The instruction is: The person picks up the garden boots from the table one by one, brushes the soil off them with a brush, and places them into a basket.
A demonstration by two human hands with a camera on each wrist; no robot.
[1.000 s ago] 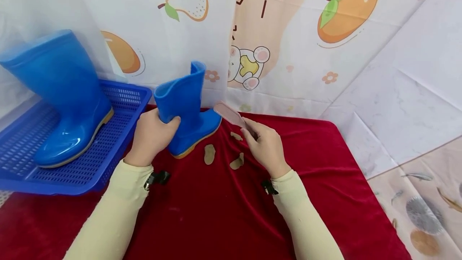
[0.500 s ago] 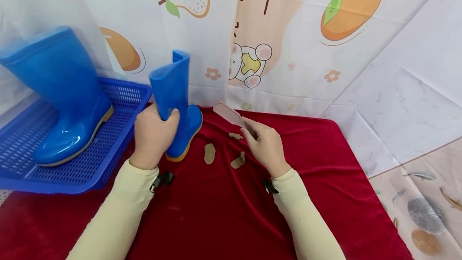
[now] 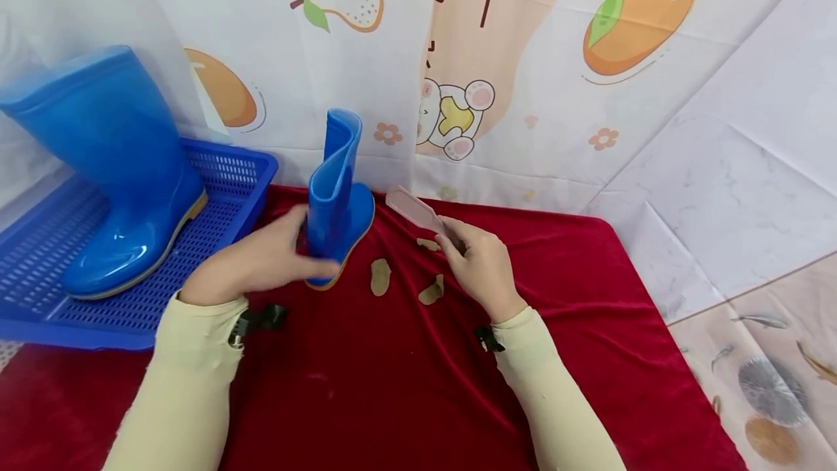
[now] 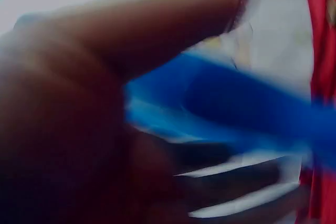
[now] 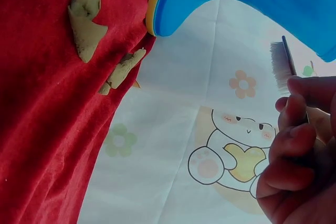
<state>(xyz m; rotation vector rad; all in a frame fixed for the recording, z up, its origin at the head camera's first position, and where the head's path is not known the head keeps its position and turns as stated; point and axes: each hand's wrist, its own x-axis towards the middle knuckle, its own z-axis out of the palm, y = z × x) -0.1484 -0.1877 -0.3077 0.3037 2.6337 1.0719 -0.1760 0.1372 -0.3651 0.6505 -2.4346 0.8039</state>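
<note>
A blue rain boot [image 3: 327, 220] with a yellowish sole stands upright on the red cloth, its toe pointing to the back right. Around the near side of its shaft spreads my left hand [image 3: 264, 256], thumb straight and apart from the fingers; the fingertips are hidden behind the boot. In the blurred left wrist view the boot [image 4: 231, 98] lies between thumb and fingers. My right hand [image 3: 487, 264] grips the handle of a pink brush [image 3: 412, 208], held to the right of the boot. Its pale bristles [image 5: 281, 61] show in the right wrist view.
Another blue boot [image 3: 131, 166] stands in a blue plastic basket [image 3: 261, 166] at the left. Tan clay-like pieces, one of them a flat lump [image 3: 380, 277], lie on the red cloth [image 3: 392, 384]. A printed white curtain [image 3: 523, 122] hangs behind the table.
The boot's toe swings from the right toward the back, and the shaft turns with it. My left hand loosens its grip and its thumb comes down off the shaft. The right hand stays put.
</note>
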